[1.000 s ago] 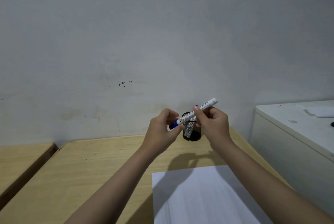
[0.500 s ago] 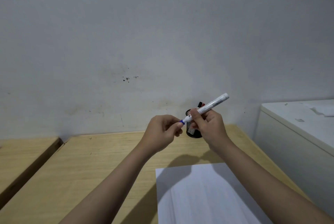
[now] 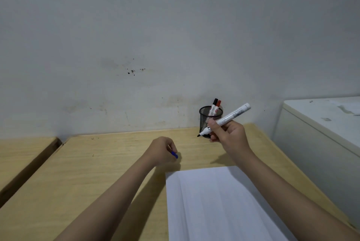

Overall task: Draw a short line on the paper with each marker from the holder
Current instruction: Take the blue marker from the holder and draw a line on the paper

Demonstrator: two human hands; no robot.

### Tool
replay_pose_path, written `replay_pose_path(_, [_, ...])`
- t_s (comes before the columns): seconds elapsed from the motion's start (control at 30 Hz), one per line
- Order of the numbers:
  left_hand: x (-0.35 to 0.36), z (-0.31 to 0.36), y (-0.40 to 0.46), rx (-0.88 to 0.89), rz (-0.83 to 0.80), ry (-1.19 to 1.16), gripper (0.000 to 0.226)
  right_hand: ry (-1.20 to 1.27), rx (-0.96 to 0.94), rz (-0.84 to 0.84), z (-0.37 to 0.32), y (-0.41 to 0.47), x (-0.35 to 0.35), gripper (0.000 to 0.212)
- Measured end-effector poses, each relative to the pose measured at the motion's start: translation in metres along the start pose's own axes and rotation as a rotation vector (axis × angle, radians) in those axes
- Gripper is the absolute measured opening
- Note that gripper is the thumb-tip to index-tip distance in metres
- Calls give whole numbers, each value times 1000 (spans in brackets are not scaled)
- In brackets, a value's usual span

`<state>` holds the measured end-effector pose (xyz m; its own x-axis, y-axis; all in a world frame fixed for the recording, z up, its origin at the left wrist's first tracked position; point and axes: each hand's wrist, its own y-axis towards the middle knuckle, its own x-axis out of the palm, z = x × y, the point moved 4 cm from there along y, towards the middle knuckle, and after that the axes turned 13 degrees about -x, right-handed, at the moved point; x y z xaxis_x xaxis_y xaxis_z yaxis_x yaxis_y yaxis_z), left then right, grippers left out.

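My right hand (image 3: 228, 135) grips a white uncapped marker (image 3: 231, 115), its dark tip pointing down-left, in the air in front of the holder. My left hand (image 3: 162, 152) is closed around the marker's blue cap (image 3: 174, 154), low over the wooden desk. A black mesh holder (image 3: 209, 119) stands at the desk's back edge against the wall, with a black-capped marker (image 3: 213, 105) and a red-capped marker (image 3: 218, 106) upright inside. A white sheet of paper (image 3: 218, 205) lies flat on the desk, below and between my forearms.
The light wooden desk (image 3: 97, 178) runs to the grey wall. A second wooden surface (image 3: 21, 155) sits to the left across a gap. A white cabinet (image 3: 321, 129) stands close on the right, higher than the desk.
The cap has come off the marker. My left hand has dropped down and left with the cap, while my right hand has moved right with the uncapped marker. The holder is now unobstructed.
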<state>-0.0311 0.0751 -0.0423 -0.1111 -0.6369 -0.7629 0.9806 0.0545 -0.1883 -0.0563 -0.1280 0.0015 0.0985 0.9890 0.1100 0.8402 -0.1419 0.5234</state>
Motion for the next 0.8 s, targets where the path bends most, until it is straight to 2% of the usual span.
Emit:
replay_pose_path(0.07, [7,-4,6,-29,-20,22,20,-23,2,-17,5,-4,0,28])
replay_pose_path(0.23, [17,-16,17,-83,-69,-28,17,-54,13,-61,11,-11,4,18])
replay_pose_path(0.27, [17,-18,16,-85,-73,-39,24,-35,26,-56,12,-12,6,16])
replay_pose_path(0.33, [17,-25,12,-110,-84,-133,35,-1,54,-47,14,-15,11,13])
replay_pose_path(0.43, [9,-37,-1,-117,-26,-302,30,26,81,-38,17,-19,21,12])
replay_pose_path(0.5, [6,-46,-15,-84,15,-336,30,26,104,-49,21,-22,28,16])
replay_pose_path(0.57, [7,-52,-33,-58,22,-289,38,20,158,-88,29,-30,40,17])
replay_pose_path(0.67, [14,-59,-47,-30,45,-96,51,30,283,-128,47,-43,61,16])
replay_pose_path(0.73, [18,-63,-49,14,92,48,53,26,342,-144,60,-50,72,19])
replay_pose_path(0.8, [20,-67,-49,48,128,92,52,21,368,-154,71,-56,78,22])
